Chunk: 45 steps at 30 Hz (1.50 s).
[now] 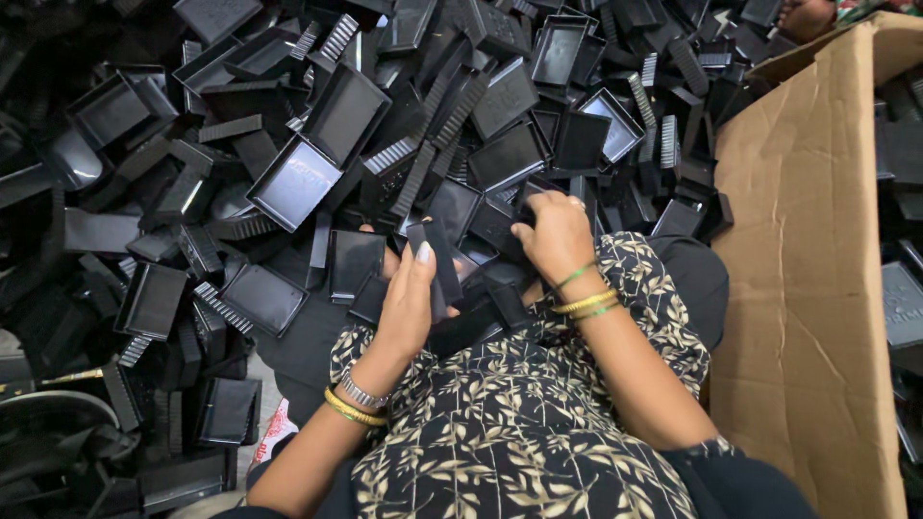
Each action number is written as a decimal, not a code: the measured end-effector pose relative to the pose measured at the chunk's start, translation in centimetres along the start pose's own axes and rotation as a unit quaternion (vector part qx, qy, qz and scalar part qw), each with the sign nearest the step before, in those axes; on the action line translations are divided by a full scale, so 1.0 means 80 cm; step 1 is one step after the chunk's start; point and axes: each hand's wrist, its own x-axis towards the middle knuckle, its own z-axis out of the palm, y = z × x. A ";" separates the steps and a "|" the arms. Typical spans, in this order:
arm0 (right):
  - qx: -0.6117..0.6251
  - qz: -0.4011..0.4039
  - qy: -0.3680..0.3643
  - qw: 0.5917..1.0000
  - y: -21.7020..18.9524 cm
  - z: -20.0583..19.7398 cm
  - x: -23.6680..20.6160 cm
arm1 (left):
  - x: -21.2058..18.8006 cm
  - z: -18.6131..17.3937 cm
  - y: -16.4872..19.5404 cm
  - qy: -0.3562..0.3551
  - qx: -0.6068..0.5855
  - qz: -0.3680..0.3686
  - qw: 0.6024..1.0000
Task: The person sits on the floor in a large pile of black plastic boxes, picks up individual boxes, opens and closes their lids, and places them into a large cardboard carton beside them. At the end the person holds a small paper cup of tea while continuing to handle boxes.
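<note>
**Loose heap, crowded lap: where a slip could start**

Patterned cloth (519,432) over the person's lap sits closest to the lens, black with pale leaves, and several flat black pieces lie on it just ahead of the wrists. Beyond it spreads the heap (288,144), by far the biggest thing in view: black plastic trays and ribbed combs piled at every angle, some leaning on edge. A cardboard box (817,288) stands along the right side, its brown wall touching the cloth.

Left hand (409,303) is curled about a narrow black strip (440,264), thumb and fingers closed on its lower part while the top stands upright above the thumbnail. Right hand (556,235) lies palm down at the near edge of the heap, fingers bent over a small tray (495,226); whether it really grips that tray or only presses on it I cannot tell, since the fingertips are hidden.

Risks, as I judge them: pulling one tray from under its neighbours could set the tilted ones sliding onto the lap. The strip is held low, so a knock at its free end might twist it loose. Everything being the same glossy black, a dropped piece would vanish among the rest. Bangles (586,303) could snag on the ribbed teeth.
</note>
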 end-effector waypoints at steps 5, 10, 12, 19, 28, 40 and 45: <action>0.178 0.053 0.016 0.982 -0.021 -0.014 0.001 | -0.001 0.000 -0.005 0.013 -0.002 0.005 1.000; 0.606 0.183 -0.134 0.762 -0.048 -0.056 -0.024 | -0.004 -0.003 0.010 0.032 -0.054 -0.021 0.998; 0.553 0.177 -0.155 0.799 -0.059 -0.055 -0.035 | -0.007 -0.001 0.016 -0.047 -0.181 0.015 0.982; 0.659 0.169 -0.162 0.715 -0.063 -0.027 -0.066 | -0.014 0.005 0.035 -0.089 -0.235 0.030 0.967; 0.711 0.175 -0.133 0.668 -0.051 -0.051 -0.074 | -0.018 0.013 0.038 -0.096 -0.229 0.047 0.968; 0.652 0.085 -0.177 0.733 -0.042 -0.059 -0.085 | -0.013 0.019 0.034 -0.073 -0.199 -0.017 0.977; 0.655 0.061 -0.182 0.731 -0.042 -0.064 -0.089 | -0.010 0.014 0.029 -0.086 -0.196 -0.028 0.976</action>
